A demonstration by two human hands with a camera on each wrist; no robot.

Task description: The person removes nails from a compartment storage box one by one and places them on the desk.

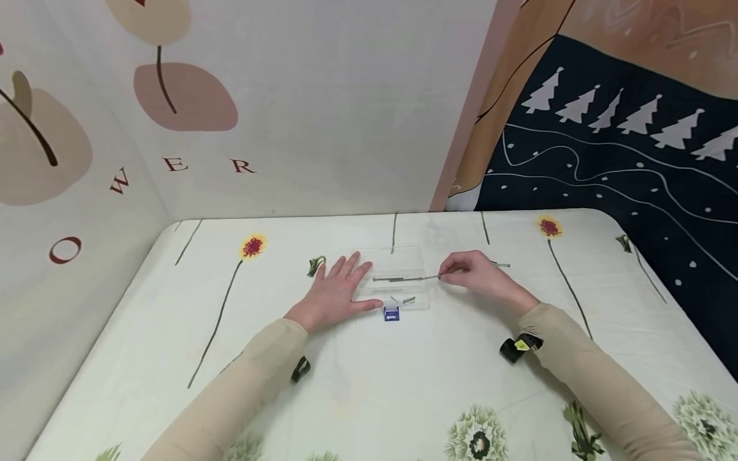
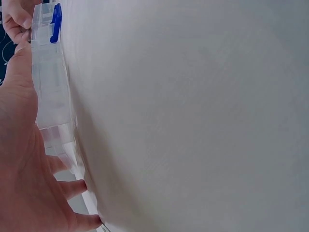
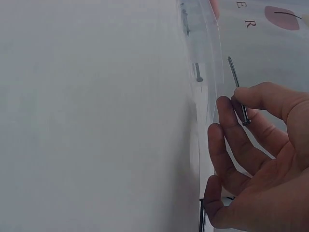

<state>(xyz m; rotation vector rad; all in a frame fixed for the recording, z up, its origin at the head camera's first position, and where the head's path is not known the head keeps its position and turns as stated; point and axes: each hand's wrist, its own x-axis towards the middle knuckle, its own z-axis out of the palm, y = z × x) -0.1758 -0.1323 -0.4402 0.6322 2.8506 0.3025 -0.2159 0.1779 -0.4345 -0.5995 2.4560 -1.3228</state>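
Note:
My right hand [image 1: 475,274] pinches a long metal nail [image 3: 235,75] between thumb and fingertips, just right of a clear plastic box [image 2: 50,92]. Its pointed end reaches toward the box, while the flat head sticks out below the fingers in the right wrist view. My left hand [image 1: 334,293] lies at the box's left side with fingers spread and straight, its thumb near the blue latch [image 1: 391,314]. Inside the see-through box are a few more nails [image 1: 408,300]; their exact number is unclear.
Another nail [image 1: 503,264] lies on the tablecloth [image 1: 369,384] behind the right hand. The cloth is white with printed flowers. Fabric hangings [image 1: 346,128] stand behind the table's far edge. Each wrist wears a black camera mount [image 1: 512,350].

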